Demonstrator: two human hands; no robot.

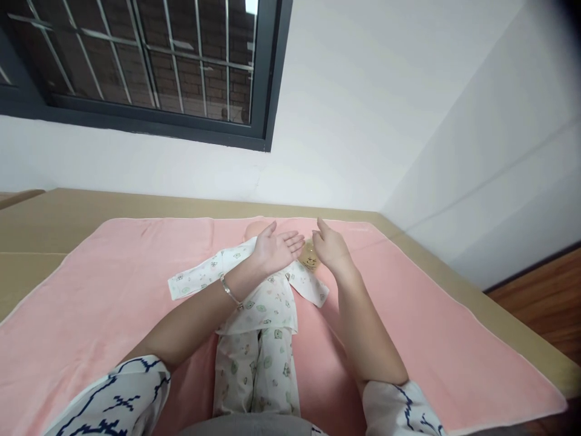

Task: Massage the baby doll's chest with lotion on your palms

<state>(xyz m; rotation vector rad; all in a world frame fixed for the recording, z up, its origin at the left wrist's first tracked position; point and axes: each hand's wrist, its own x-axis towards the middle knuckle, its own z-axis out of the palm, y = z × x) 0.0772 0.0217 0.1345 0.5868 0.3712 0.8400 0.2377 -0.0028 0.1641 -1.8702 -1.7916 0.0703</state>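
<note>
My left hand (278, 248) is open with the palm turned up and the fingers stretched to the right. It hovers over the upper part of a white printed baby top (267, 303), and a bracelet circles its wrist. Facing it, my right hand (333, 248) shows its back, thumb raised, nothing visible in it; its other fingers are partly hidden. Between the hands is a yellowish, see-through item with dark markings (310, 257), its kind unclear. Matching printed baby trousers (256, 369) lie below the top. A round skin-coloured shape (255, 229), perhaps a doll's head, shows behind my left hand.
The clothes are laid out on a pink blanket (408, 339) spread over a tan surface (82, 212). A white wall (336, 121) rises behind it, with a dark-framed barred window (267, 91) at upper left. Wood-grain panelling (544, 297) stands at right.
</note>
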